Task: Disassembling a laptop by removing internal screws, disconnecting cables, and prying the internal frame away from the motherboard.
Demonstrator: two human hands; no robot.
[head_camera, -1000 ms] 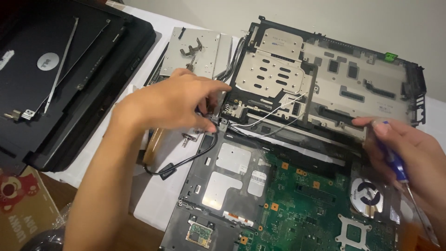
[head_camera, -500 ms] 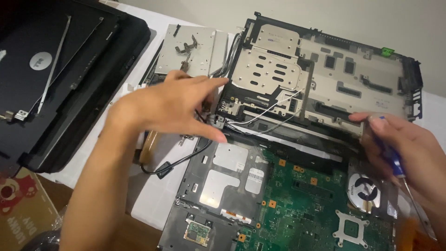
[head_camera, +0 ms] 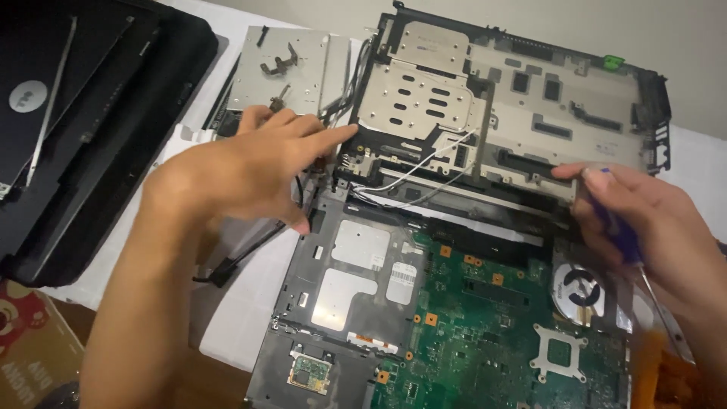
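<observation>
An opened laptop lies in front of me. Its base with the green motherboard (head_camera: pixel 485 318) and round fan (head_camera: pixel 579 291) is nearest. The upper case frame (head_camera: pixel 530 113), with silver metal shields, is tilted up behind it. My left hand (head_camera: pixel 250 170) grips the frame's left corner, fingers by the black and white wires (head_camera: pixel 424 170). My right hand (head_camera: pixel 651 227) holds a blue-handled screwdriver (head_camera: pixel 625 238) while its fingertips touch the frame's lower right edge.
A black laptop lid (head_camera: pixel 68 113) with hinges lies at the left. A silver drive caddy (head_camera: pixel 291 68) sits behind my left hand. A black cable (head_camera: pixel 235 261) trails over the white cloth (head_camera: pixel 235 310). A cardboard box (head_camera: pixel 30 341) is at the lower left.
The case frame has been tilted up farther from the base. My left hand slid a little higher along its left corner. My right hand stays at the right edge.
</observation>
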